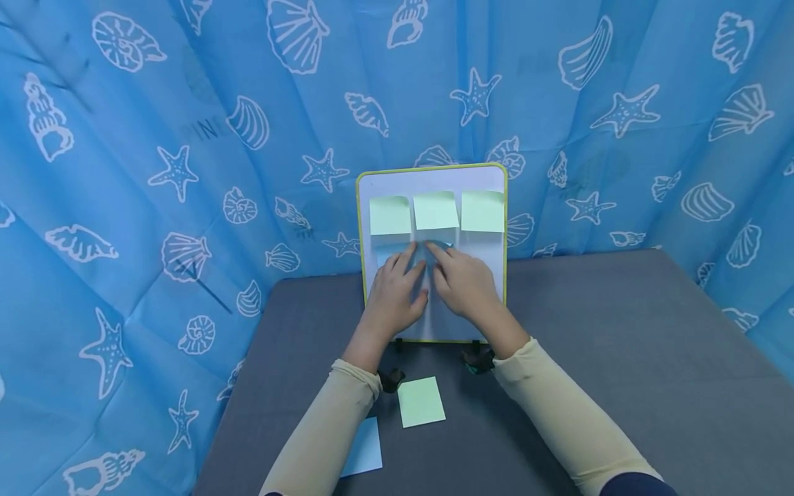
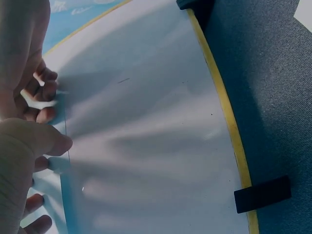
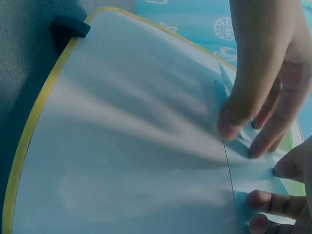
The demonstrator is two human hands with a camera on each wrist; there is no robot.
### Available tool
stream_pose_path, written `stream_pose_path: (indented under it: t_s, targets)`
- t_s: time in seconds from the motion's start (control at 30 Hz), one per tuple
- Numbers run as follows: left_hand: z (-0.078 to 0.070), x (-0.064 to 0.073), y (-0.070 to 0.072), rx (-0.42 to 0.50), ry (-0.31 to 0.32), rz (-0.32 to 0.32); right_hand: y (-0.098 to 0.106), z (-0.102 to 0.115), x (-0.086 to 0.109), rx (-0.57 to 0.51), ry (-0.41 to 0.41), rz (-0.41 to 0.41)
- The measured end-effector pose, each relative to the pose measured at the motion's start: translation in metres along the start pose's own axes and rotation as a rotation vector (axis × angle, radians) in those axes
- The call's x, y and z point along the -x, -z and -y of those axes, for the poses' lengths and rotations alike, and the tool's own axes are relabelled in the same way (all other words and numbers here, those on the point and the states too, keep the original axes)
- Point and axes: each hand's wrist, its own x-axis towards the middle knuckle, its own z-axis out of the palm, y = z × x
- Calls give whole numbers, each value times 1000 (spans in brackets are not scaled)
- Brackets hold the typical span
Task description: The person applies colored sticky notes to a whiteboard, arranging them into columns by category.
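Note:
A yellow-edged whiteboard [image 1: 397, 184] stands upright with three pale green sticky notes [image 1: 435, 210] in a row near its top. Below that row are blue sticky notes, one [image 1: 388, 251] at the left and part of another [image 1: 443, 243] in the middle, mostly behind the hands. My left hand [image 1: 391, 288] reaches the board with its index fingertip just under the green row. Beside it, my right hand [image 1: 470, 284] extends its index finger to the middle blue note. Both hands have spread fingers against the board. The blue paper's straight lower edge [image 3: 230, 170] crosses the right wrist view.
A loose green note [image 1: 422, 401] lies on the dark grey table [image 1: 589, 344]. Near it, a blue note [image 1: 364, 448] is partly under the left forearm. Black clips [image 2: 263, 194] hold the board's bottom edge. A blue seashell-print curtain [image 1: 397, 69] hangs behind.

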Motion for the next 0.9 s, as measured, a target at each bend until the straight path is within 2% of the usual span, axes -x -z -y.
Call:
stream_pose_path:
  t_s: [0.5,0.73,0.9]
  targets:
    - [-1,-2,1,-5,9,4,18,-30,13,-24,-63,-82]
    - [-2,-3,3,-12,15,13,20,-31,14,-37,-44,-60]
    - [-5,2,3,-17,5,13,19,-29,24,-63,-19,-33]
